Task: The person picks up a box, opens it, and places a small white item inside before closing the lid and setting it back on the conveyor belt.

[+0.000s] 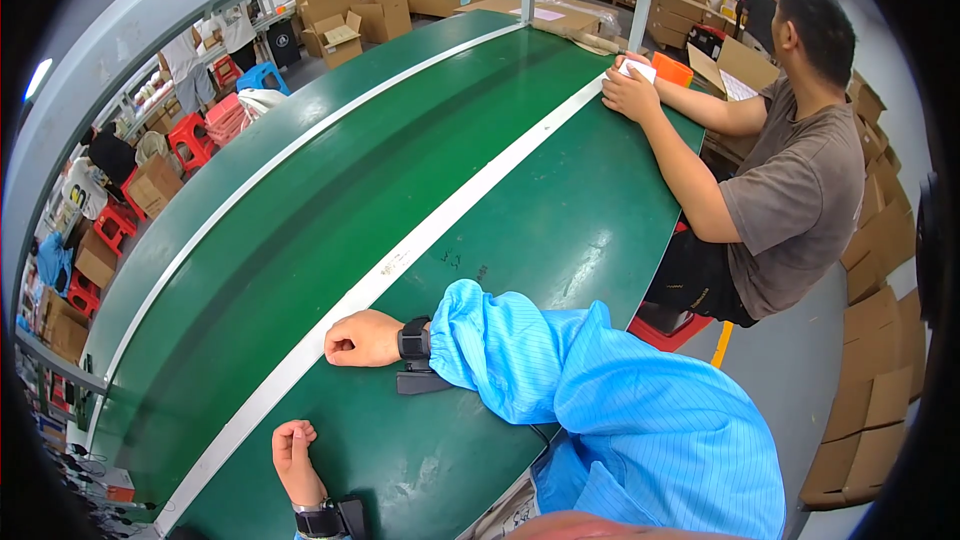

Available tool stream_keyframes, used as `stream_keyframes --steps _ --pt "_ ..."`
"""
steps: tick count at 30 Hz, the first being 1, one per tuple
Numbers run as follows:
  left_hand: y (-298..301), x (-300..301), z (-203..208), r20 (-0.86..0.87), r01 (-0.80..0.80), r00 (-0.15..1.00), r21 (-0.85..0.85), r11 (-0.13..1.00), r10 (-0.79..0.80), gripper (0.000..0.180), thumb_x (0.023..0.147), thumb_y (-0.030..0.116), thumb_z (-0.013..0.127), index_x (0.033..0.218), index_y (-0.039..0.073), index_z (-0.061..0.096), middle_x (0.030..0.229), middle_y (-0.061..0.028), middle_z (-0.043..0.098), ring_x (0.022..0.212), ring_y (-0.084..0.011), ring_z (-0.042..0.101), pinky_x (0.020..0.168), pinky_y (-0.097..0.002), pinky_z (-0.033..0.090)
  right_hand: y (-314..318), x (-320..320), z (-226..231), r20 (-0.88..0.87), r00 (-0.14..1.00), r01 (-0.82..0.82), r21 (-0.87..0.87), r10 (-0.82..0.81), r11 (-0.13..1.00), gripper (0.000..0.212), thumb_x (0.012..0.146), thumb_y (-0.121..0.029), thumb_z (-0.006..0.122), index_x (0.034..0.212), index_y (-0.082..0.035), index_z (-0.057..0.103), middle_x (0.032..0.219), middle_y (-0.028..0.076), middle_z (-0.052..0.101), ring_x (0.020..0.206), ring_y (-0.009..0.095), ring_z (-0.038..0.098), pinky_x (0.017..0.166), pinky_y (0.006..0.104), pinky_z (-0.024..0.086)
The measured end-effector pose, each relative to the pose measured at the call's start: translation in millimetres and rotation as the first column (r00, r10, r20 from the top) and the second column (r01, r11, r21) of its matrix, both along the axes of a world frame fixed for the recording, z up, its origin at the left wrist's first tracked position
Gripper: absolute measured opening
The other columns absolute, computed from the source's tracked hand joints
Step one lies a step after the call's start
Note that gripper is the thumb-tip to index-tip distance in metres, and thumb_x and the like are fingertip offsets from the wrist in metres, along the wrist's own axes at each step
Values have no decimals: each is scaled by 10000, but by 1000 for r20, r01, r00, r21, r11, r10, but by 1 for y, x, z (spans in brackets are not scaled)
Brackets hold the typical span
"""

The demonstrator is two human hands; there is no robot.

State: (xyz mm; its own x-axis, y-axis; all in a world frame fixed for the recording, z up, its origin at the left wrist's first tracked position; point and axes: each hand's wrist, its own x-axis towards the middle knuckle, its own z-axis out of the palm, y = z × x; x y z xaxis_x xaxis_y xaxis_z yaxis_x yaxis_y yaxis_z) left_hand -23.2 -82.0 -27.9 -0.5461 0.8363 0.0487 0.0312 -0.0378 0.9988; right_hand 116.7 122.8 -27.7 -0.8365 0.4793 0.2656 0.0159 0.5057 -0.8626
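On the green conveyor bench point(560, 230), your right hand point(362, 338) rests as a closed fist on the white dividing strip point(420, 240), gripping nothing. Your left hand point(293, 445) lies nearby, fingers curled shut, also empty. No workpiece sits within your reach; farther along, a co-worker's hands point(630, 90) hold a small white item point(637, 69).

Blue striped sleeve point(560, 370) (black wristbands point(414, 340)).

A seated co-worker point(790, 180) beside stacked cardboard boxes point(880, 240); red stools point(190, 140) across the line
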Motion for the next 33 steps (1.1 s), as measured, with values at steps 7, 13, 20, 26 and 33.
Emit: stream_keyframes --steps 7,13,20,26,33 --pt "-7 -4 1 -5 -74 997 -17 997 74 96 849 118 466 865 32 506 839 -36 528 764 -109 497 703 -231 407 -4 -11 3 32 999 -13 25 13 1000 155 721 -229 571 770 -83 586 736 64 592 681 207 564 609 309 440" --pt "6 3 9 -55 23 998 -10 1000 -23 98 833 89 481 872 9 520 844 -49 548 780 -118 510 733 -235 416 5 -1 -3 -15 999 -39 7 39 999 152 761 -220 559 792 -75 591 723 66 582 675 158 555 613 279 441" --pt "-5 -3 3 0 8 1000 1 1000 -8 111 834 109 506 892 15 517 858 -34 542 803 -103 505 747 -231 414 -3 -8 4 90 993 -64 -62 70 996 118 779 -140 583 839 -39 578 761 6 578 689 63 516 622 202 424" --pt "-4 -2 -2 12 8 1000 18 1000 -9 120 830 140 521 893 37 521 831 8 540 774 -54 488 714 -195 403 -2 -4 4 91 995 -39 -67 45 997 105 783 -122 575 833 -30 575 761 -1 578 687 56 508 623 192 414" --pt "-5 -2 1 4 51 999 -12 999 -51 131 837 134 506 905 22 514 863 -13 536 817 -73 491 749 -212 409 -1 -7 0 99 993 -52 -129 65 990 92 784 -105 569 831 -25 570 766 3 574 691 57 502 630 187 406"
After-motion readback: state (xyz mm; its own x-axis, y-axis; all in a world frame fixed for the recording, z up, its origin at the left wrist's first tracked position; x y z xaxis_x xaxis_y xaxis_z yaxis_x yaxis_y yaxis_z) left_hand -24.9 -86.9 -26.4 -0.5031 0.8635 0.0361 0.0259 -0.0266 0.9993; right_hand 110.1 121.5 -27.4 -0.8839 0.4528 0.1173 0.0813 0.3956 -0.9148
